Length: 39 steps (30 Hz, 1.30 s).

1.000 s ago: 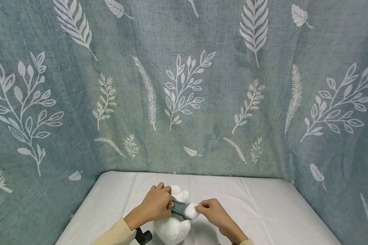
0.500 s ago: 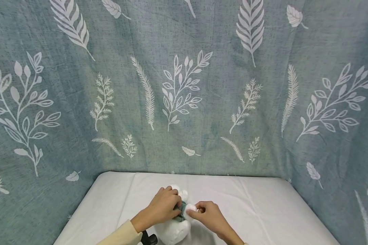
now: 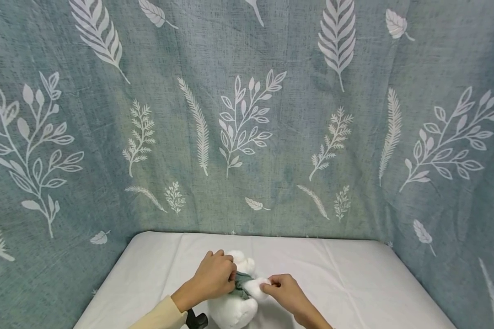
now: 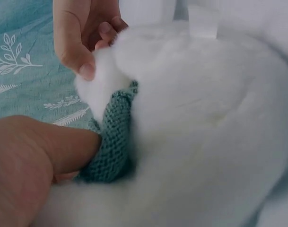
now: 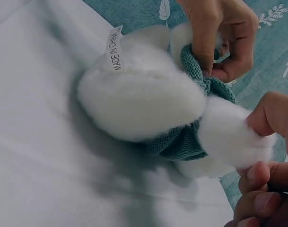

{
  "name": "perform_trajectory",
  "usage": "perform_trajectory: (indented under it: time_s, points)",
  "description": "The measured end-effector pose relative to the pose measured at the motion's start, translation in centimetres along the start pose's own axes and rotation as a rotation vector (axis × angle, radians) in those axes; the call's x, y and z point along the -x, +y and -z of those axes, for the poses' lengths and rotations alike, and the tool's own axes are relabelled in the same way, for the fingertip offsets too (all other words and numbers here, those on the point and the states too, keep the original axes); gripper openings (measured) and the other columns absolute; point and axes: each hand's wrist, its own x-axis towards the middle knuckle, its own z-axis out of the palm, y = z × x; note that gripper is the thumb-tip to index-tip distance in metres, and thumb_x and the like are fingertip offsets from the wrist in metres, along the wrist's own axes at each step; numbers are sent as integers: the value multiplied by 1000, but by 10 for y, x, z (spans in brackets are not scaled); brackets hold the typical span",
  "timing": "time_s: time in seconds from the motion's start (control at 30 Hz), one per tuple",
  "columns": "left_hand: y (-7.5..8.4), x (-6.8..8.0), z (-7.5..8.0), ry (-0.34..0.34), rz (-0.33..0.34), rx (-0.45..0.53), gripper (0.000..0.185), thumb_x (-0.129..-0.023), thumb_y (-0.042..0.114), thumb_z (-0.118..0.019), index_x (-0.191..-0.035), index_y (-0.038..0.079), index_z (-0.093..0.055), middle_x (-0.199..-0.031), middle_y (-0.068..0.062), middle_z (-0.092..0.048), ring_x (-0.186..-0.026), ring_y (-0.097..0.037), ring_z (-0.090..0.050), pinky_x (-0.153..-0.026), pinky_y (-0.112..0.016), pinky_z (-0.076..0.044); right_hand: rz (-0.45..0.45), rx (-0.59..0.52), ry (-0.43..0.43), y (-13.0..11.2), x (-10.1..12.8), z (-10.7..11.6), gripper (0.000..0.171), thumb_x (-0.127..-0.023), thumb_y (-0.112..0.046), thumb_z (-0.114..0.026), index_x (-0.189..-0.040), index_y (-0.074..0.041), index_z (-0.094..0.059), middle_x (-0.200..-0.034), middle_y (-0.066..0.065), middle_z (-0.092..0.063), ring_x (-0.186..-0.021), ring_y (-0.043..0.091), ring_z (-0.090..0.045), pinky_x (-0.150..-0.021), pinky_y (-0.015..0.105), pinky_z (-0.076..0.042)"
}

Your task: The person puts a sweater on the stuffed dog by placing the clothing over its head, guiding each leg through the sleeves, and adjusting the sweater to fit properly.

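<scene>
A white plush toy lies on the white surface at about 6 o'clock in the head view, close to the person, with a small teal knitted garment bunched around its middle. The left hand pinches the knit edge at the toy's 10 o'clock side, fingers curled tight on the fabric. The right hand pinches the tip of a white plush limb that pokes out of the knit toward 3 o'clock. The step in hand looks like working the limb through the garment's opening. To do it well, keep the left-hand hold near the rim of the opening so the knit stretches evenly, draw the limb straight out along its own line and not sideways, and ease the fabric back over the fluff without dragging the whole toy across the surface. Compared with a second ago, the hands have drawn closer together, less teal shows between them, and the right hand sits slightly lower. A sewn label stands up from the toy's back.
</scene>
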Motion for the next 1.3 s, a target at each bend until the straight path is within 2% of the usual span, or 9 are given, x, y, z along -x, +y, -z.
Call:
perform_trajectory:
  time_s: [0.1,0.2,0.37,0.47,0.57,0.7,0.9,1.13,1.3]
  points:
    - [1,1,-1,-7,0,27,28,-79,16,-81,-65,30,-60,-70,16,-45,-64,-7,-35,-61,-28,-27,-16,-11,-5,2,1,0,30,-94,-36,-73,-82,-9,-68,-70,-3,-51,-69,16,-44,-62,33,-36]
    - [-1,1,-1,-22,15,89,22,-84,23,-81,-71,30,-66,-74,16,-49,-66,-7,-36,-62,-27,-30,-28,-25,-13,2,2,1,32,-94,-40,-73,-85,-10,-69,-68,-4,-48,-61,13,-39,-56,30,-35]
    - [-9,-1,0,-37,34,335,13,-93,27,-77,-81,25,-77,-78,16,-56,-68,-6,-42,-64,-26,-38,-10,-22,-35,-1,4,2,31,-94,-42,-74,-92,-10,-71,-67,-5,-48,-53,11,-34,-49,26,-34]
    - [-14,-2,1,-44,48,493,22,-101,33,-68,-84,22,-78,-78,16,-60,-72,-7,-47,-68,-26,-42,6,5,-44,-2,5,3,30,-95,-41,-73,-98,-11,-73,-72,-4,-52,-58,12,-39,-54,28,-37]
    - [-17,-1,2,-38,82,580,34,-106,42,-57,-85,23,-77,-78,15,-61,-77,-8,-49,-71,-28,-42,12,19,-51,0,7,6,29,-95,-41,-72,-102,-13,-73,-75,-2,-55,-59,13,-40,-53,28,-37]
    - [-21,3,2,3,117,588,37,-109,38,-51,-89,21,-76,-82,13,-59,-80,-10,-50,-72,-30,-42,-3,30,-65,2,6,11,29,-95,-40,-73,-106,-13,-73,-79,1,-59,-54,12,-37,-48,26,-35]
    - [-26,11,1,9,155,577,21,-107,27,-58,-101,14,-74,-89,9,-58,-83,-9,-52,-72,-30,-45,-13,80,-64,2,7,20,31,-94,-35,-75,-115,-13,-70,-86,7,-55,-69,19,-43,-59,34,-38]
    - [-30,18,-5,-66,140,599,7,-99,26,-71,-97,19,-72,-90,11,-60,-79,-4,-55,-71,-27,-49,115,48,-11,-5,9,17,29,-92,-31,-78,-114,-16,-68,-88,4,-55,-68,15,-46,-58,29,-40]
    - [-28,19,-13,-112,91,600,18,-94,32,-77,-100,17,-70,-91,9,-62,-80,-5,-58,-72,-24,-51,209,11,-37,-13,11,12,27,-91,-25,-80,-112,-13,-68,-86,4,-61,-62,10,-47,-54,24,-41]
